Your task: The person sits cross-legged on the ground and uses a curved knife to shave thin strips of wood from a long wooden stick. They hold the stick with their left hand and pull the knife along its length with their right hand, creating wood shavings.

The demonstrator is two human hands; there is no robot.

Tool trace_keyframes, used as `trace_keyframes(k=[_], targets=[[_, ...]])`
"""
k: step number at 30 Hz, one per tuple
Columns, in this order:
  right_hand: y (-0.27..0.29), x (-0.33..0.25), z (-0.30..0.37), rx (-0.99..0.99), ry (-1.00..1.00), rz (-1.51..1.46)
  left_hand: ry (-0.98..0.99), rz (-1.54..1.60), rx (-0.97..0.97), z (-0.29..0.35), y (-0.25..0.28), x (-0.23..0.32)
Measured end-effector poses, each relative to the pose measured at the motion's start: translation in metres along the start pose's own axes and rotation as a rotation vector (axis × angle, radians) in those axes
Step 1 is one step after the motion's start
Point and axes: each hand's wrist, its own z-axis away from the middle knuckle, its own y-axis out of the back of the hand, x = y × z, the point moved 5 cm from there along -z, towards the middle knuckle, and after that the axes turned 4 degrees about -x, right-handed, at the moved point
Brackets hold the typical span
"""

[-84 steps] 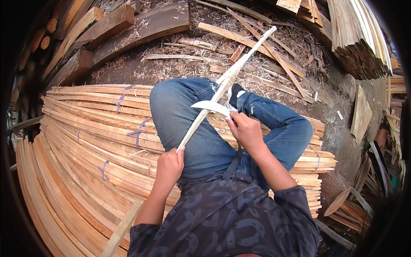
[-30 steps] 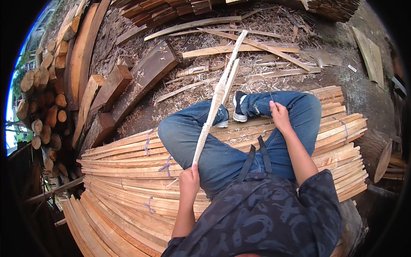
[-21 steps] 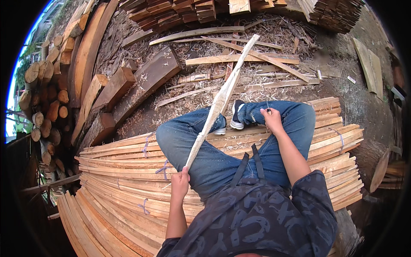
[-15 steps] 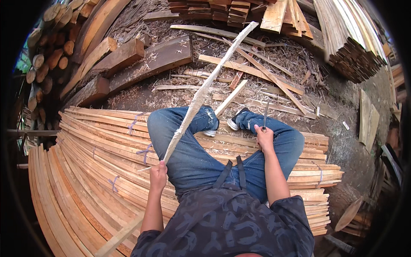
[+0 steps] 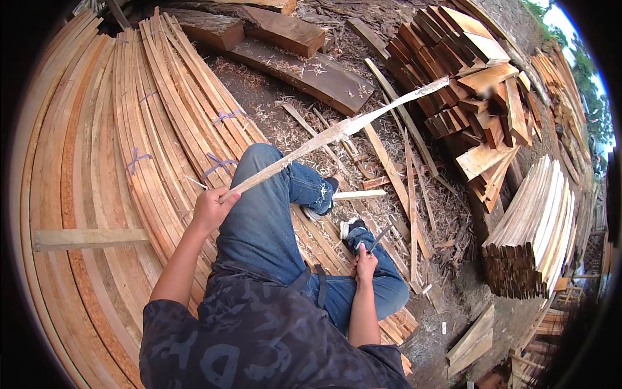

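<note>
My left hand (image 5: 214, 209) is closed around the near end of a long, pale strip of wood (image 5: 317, 139). The strip slants up and away to the right, over my left knee, with an uneven, fibrous-looking middle. A thin light splinter shows just behind that hand. Near my right shin, my right hand (image 5: 365, 266) is closed on the handle of a knife (image 5: 381, 238), its narrow blade tilted up to the right. The blade is well apart from the strip, and the fingers mostly hide the handle.
Beneath me and to the left lie tied bundles of long wooden strips (image 5: 175, 117), with a short board (image 5: 91, 238) across them. Shavings and loose slats (image 5: 395, 178) cover the ground ahead. Dark beams (image 5: 304, 71) lie beyond; stacked boards (image 5: 492, 123) and a slat pile (image 5: 531, 227) stand right.
The view has swung to the right. The pale strip now lies flatter relative to my body, still in my left hand. The knife stays in my right hand, its blade tilted more to the right.
</note>
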Motion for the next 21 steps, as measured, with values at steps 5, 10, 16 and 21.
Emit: trace_keyframes(k=[5, 10, 16, 21], targets=[[0.0, 0.002, -0.007, 0.041, -0.014, -0.04, -0.204, -0.045, 0.111, -0.027, 0.032, 0.032], [0.011, 0.008, -0.006, 0.096, -0.017, -0.053, -0.222, 0.194, -0.102, -0.058, 0.005, 0.065], [0.008, 0.005, 0.0, 0.096, 0.03, 0.056, -0.222, 0.939, -0.569, -0.04, -0.09, 0.127], [0.003, -0.016, 0.025, 0.143, 0.166, 0.135, -0.14, 1.308, -0.901, -0.021, -0.109, 0.152]])
